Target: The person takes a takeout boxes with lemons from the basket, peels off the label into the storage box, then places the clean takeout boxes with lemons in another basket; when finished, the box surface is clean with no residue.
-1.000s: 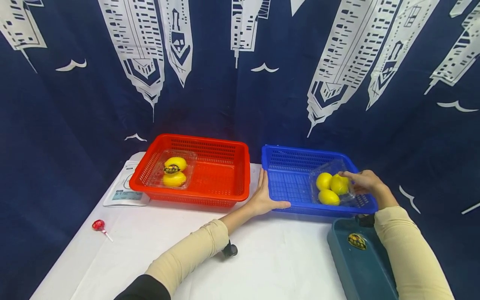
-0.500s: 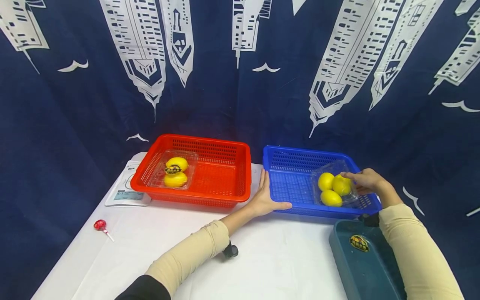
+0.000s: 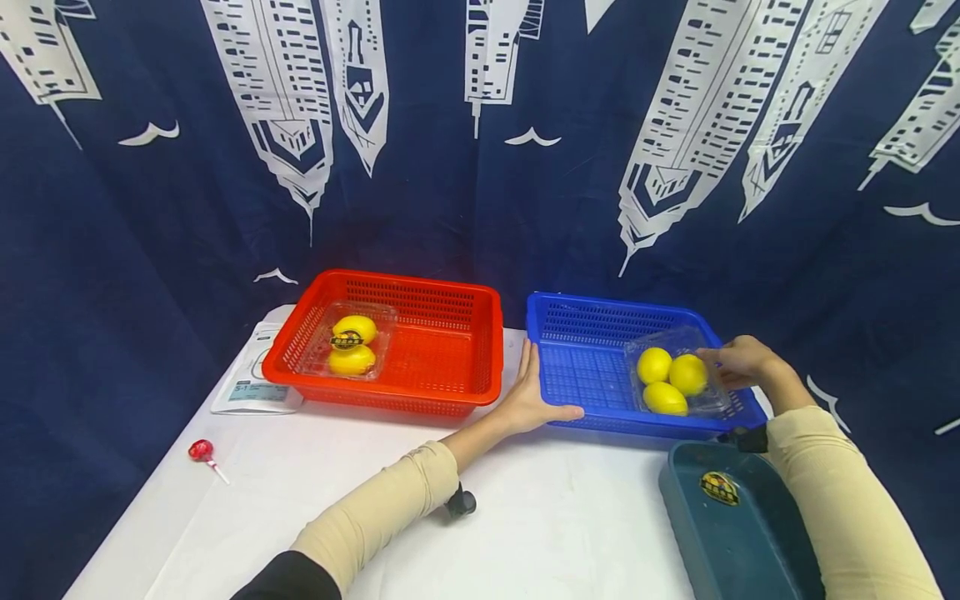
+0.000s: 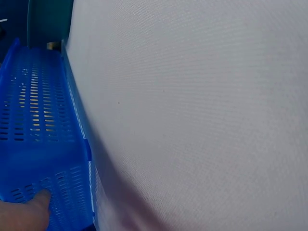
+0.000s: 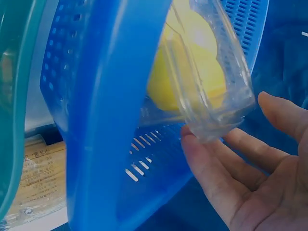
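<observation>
My right hand (image 3: 742, 360) is at the right end of the blue basket (image 3: 577, 350). In the right wrist view, its fingers touch the lower edge of a clear plastic box (image 5: 236, 113), while the thumb stands apart from it. Three yellow lemons (image 3: 664, 398) lie in that box, which sits in the basket's right part. My left hand (image 3: 528, 404) rests against the basket's left end, fingers straight along the outside and thumb stretched over the front rim. The left wrist view shows only part of that hand, the thumb (image 4: 42, 199), against the blue wall.
On the left, a red basket (image 3: 442, 392) holds a clear box with two lemons (image 3: 352, 360) and a black-and-gold sticker. A printed packet (image 3: 258, 392) lies partly under it. Nearby is a red lollipop (image 3: 201, 451). A dark green tray (image 3: 682, 517) with a sticker (image 3: 720, 487) stands front right.
My right hand has drawn slightly to the right, off the rightmost lemon. The box of lemons has shifted slightly. My left hand stays against the basket.
</observation>
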Demonstrator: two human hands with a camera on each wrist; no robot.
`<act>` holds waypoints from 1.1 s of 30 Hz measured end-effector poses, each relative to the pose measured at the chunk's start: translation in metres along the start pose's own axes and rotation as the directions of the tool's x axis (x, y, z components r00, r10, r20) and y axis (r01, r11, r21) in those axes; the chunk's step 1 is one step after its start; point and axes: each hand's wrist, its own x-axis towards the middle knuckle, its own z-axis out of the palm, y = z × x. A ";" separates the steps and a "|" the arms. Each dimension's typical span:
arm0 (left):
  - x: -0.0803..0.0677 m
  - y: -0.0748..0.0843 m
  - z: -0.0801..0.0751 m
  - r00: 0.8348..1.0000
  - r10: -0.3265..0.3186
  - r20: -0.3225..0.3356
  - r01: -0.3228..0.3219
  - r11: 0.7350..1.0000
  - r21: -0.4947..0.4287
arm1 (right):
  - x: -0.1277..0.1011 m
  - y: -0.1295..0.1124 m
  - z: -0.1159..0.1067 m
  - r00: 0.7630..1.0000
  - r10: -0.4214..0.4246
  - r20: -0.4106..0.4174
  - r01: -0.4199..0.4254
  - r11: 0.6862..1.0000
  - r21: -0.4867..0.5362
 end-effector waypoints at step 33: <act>-0.001 0.002 -0.001 1.000 0.005 0.005 -0.005 1.000 0.002 | -0.004 0.001 -0.004 0.998 -0.001 0.070 -0.001 0.999 0.033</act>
